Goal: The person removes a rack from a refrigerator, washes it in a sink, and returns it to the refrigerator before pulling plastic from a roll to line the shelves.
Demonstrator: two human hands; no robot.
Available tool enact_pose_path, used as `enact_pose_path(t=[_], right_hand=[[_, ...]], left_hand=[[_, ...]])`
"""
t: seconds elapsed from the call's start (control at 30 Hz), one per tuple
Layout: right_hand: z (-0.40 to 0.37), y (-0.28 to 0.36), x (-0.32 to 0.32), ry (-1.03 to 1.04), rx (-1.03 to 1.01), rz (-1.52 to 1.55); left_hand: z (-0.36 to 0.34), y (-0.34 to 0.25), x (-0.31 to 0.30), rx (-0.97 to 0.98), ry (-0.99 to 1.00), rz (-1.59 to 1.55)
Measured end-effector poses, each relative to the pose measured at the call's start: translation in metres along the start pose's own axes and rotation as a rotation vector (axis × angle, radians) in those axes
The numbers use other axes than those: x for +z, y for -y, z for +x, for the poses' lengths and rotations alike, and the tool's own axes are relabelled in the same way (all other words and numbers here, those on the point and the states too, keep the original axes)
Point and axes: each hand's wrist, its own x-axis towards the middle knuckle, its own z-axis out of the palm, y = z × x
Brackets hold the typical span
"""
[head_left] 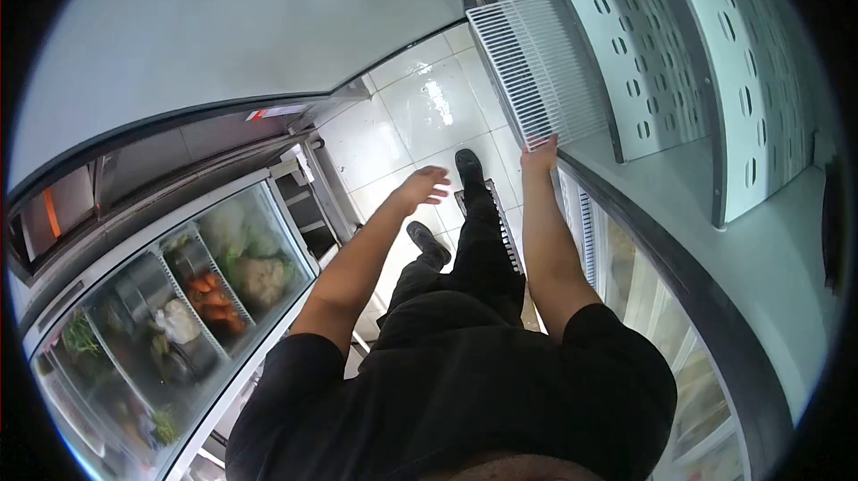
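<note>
A white wire shelf [536, 70] juts out at the lower front of the cabinet on my right. My right hand [539, 156] grips its near corner, with the thumb over the edge. My left hand [424, 187] hovers over the floor with fingers apart and holds nothing. Beside the wire shelf, inside the cabinet, are a pale perforated panel [630, 52] and a second perforated panel [746, 79], both with oval slots.
At left stands a glass-topped display fridge [210, 302] with carrots [213, 300], cauliflower [264, 281] and greens. A large grey panel [241, 16] spans the upper left. White floor tiles [424, 114] look wet. A dark slotted strip [507, 229] lies beside my leg.
</note>
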Motion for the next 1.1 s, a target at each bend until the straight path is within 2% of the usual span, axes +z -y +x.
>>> enact_pose_path(t=[0.07, 0.17, 0.27, 0.3, 0.37, 0.47, 0.53, 0.57, 0.6, 0.63, 0.7, 0.73, 0.83, 0.9, 0.93, 0.97, 1.0, 1.03, 1.07, 1.1], right_hand=[[0.017, 0.004, 0.008, -0.064, -0.025, -0.027], [0.025, -0.007, 0.013, -0.245, -0.096, -0.277], [0.022, -0.013, 0.020, -0.452, -0.215, -0.957], [0.015, -0.013, 0.024, -0.475, -0.314, -1.244], [-0.012, -0.012, 0.040, -0.340, -0.702, -1.564], [-0.066, 0.000, 0.085, 0.083, -1.206, -1.629], [-0.032, -0.004, 0.095, 0.029, -1.033, -1.906], [-0.011, -0.003, 0.102, 0.007, -0.940, -2.040], [-0.004, 0.007, 0.107, 0.082, -0.586, -2.122], [0.002, 0.009, 0.104, 0.077, -0.615, -2.155], [0.002, 0.011, 0.101, 0.059, -0.682, -2.223], [-0.002, 0.017, 0.105, 0.089, -0.616, -2.256], [-0.001, 0.023, 0.108, 0.114, -0.618, -2.311], [-0.001, 0.028, 0.114, 0.159, -0.546, -2.387], [0.023, 0.031, 0.112, 0.199, -0.577, -2.506], [0.052, 0.036, 0.110, 0.342, -0.465, -2.605], [0.152, 0.033, 0.090, 0.620, -0.454, -2.861], [0.098, 0.042, 0.119, 0.764, -0.301, -3.037], [0.108, 0.040, 0.118, 0.782, -0.394, -3.085], [0.155, 0.040, 0.102, 1.207, -0.811, -3.167]], left_hand=[[-0.004, 0.024, -0.027, -0.020, -0.071, -0.004], [-0.022, 0.058, -0.049, -0.074, -0.163, -0.022], [-0.032, 0.083, -0.057, -0.085, -0.229, -0.089], [-0.035, 0.093, -0.057, -0.087, -0.239, -0.088], [-0.037, 0.106, -0.057, -0.086, -0.252, -0.081], [-0.037, 0.131, -0.054, -0.072, -0.234, -0.056], [-0.048, 0.131, -0.048, -0.060, -0.267, 0.015], [-0.050, 0.135, -0.046, 0.006, -0.336, 0.085], [-0.052, 0.139, -0.048, 0.051, -0.351, 0.099], [-0.056, 0.143, -0.048, 0.091, -0.363, 0.110], [-0.062, 0.151, -0.049, 0.029, -0.377, 0.069], [-0.065, 0.154, -0.052, 0.002, -0.385, 0.046], [-0.067, 0.180, -0.058, -0.027, -0.409, 0.067], [-0.067, 0.202, -0.061, -0.005, -0.437, 0.218], [-0.065, 0.216, -0.059, 0.081, -0.504, 0.282], [-0.067, 0.225, -0.056, 0.160, -0.589, 0.341], [-0.076, 0.226, -0.055, 0.295, -0.592, 0.484], [-0.071, 0.239, -0.052, 0.110, -0.582, 0.210], [-0.079, 0.238, -0.046, 0.096, -0.621, 0.177], [-0.088, 0.236, -0.040, 0.078, -0.666, 0.134]])
